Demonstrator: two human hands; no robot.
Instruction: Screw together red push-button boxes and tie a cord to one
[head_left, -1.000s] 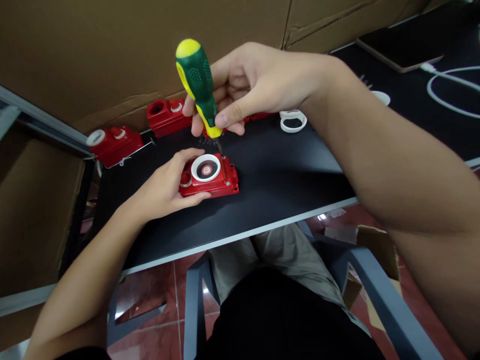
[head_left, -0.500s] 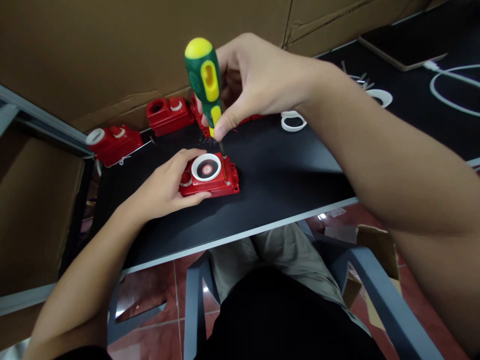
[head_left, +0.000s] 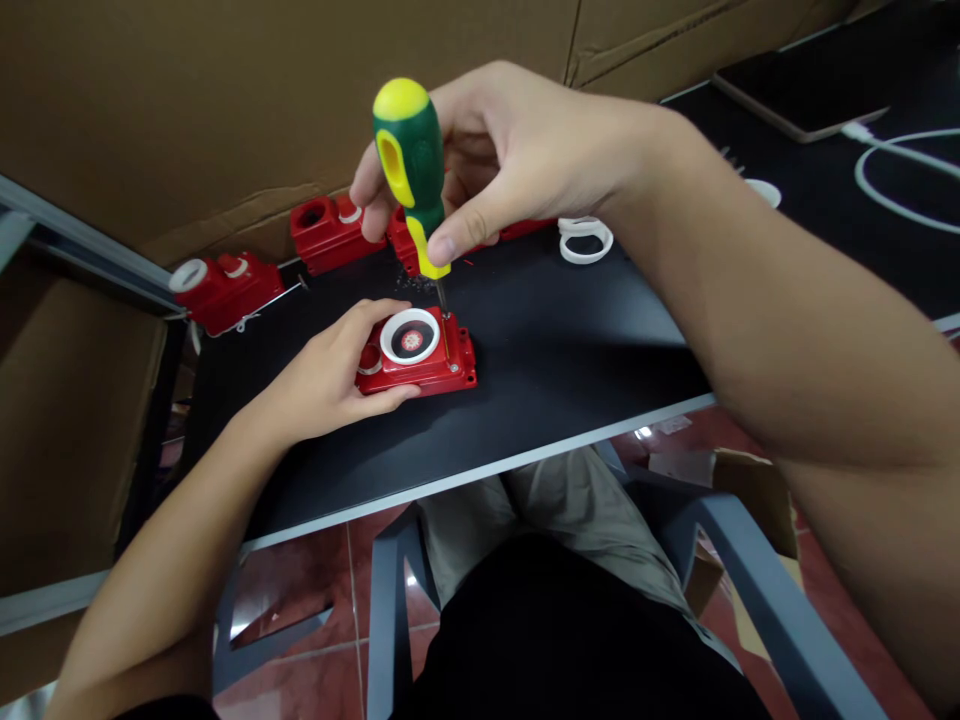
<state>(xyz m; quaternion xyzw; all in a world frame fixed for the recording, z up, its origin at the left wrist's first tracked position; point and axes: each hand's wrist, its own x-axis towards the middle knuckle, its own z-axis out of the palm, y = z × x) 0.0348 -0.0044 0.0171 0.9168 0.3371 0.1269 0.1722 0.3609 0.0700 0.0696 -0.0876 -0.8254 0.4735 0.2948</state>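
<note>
A red device housing [head_left: 429, 375] with a white ring and a dark round centre lies on the black table. My left hand [head_left: 334, 375] grips its left end, thumb along the near side and fingers over the far side. A green and yellow screwdriver [head_left: 424, 165] stands nearly upright in my right hand [head_left: 495, 170], its thumb resting on the lower yellow part. The screwdriver's tip meets the screw at the housing's far right corner. Another screw [head_left: 454, 368] shows at the near right corner.
Several red housings, one at the left [head_left: 236, 290] and one farther back [head_left: 330, 235], line the cardboard wall [head_left: 262, 90]. Behind my right hand lies a white ring part [head_left: 586, 241]. A tablet [head_left: 799, 95] with a white cable [head_left: 870, 165] rests at the back right.
The screwdriver handle has turned about its axis, its yellow slot now facing more left. Fingers of my right hand have opened outward behind the handle. My left hand and the housing stay nearly still.
</note>
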